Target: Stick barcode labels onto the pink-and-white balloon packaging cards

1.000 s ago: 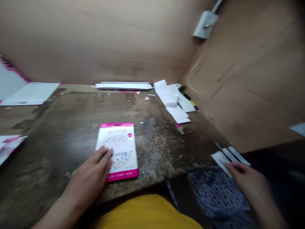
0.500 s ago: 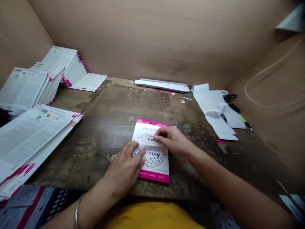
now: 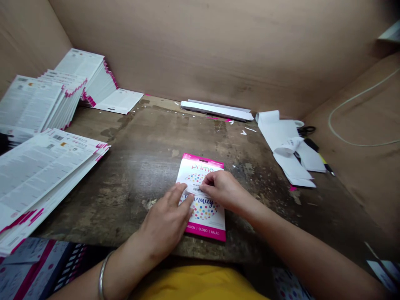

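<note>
A white card pack (image 3: 204,216) with a pink border and coloured dots lies flat near the front edge of the worn wooden table (image 3: 150,158). My left hand (image 3: 167,221) rests flat on its left side, fingers stretched out. My right hand (image 3: 220,189) pinches a small white barcode sticker (image 3: 196,188) against the middle of the pack. Both hands nearly touch over the sticker.
Fanned stacks of white printed cards (image 3: 40,162) with pink edges fill the left side, with taller stacks (image 3: 62,89) behind. A long white strip (image 3: 217,110) lies at the back. Loose white backing paper (image 3: 289,150), scissors (image 3: 306,130) and a pen (image 3: 325,164) sit at right. Cardboard walls enclose the table.
The view swung left from the right side. My right hand came from the sticker sheets at the right onto the pack, and has since shifted the sticker slightly lower.
</note>
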The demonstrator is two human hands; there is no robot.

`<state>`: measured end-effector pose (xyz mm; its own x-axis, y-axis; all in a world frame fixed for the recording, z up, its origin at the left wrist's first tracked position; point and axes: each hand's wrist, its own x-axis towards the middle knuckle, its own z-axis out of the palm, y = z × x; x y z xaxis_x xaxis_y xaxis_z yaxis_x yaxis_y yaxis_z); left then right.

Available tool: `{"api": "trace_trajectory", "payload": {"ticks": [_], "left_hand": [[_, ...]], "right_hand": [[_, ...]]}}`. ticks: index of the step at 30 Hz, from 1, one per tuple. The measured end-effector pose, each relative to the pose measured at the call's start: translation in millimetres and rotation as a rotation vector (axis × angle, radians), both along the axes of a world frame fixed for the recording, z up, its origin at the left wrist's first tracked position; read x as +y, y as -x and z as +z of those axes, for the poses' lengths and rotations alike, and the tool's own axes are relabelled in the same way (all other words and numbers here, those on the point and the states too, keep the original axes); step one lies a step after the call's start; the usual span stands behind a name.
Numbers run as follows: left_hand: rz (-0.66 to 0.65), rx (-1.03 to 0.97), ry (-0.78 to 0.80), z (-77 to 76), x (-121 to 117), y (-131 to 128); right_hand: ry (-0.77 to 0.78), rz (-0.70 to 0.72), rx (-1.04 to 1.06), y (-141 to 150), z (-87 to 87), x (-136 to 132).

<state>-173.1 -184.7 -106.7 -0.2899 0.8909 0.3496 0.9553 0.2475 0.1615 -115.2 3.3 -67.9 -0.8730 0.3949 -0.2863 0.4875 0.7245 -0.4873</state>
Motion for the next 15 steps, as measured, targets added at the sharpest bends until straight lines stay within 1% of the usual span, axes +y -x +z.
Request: {"api": "trace_trajectory", "payload": {"ticks": [3,5,8,11,13,15], "left_hand": [[-0.084,0.096,-0.014,3.4,1,1],[-0.116,0.111,0.010,2.8,2,2],[-0.107,0.063,0.069,-1.3,3,3],[-0.077,0.037,0.091,-3.5,4,4],[-0.055,0.045,0.090,-2.6,4,3],[-0.042,0.048,0.090,-1.1,4,3]], "right_hand": [[-0.043,0.003,-0.019,1,2.2,-2],[-0.069,0.012,-0.023,2,3.3,-4],[-0.111,0.039,-0.020,2,5.3,-7],[-0.174,0.072,-0.008,-3,8.5,-5],[-0.267,0.044,-0.024,-8,10.6,-1],[-0.381,-0.037,-0.065,-14,10.9,3]]}}
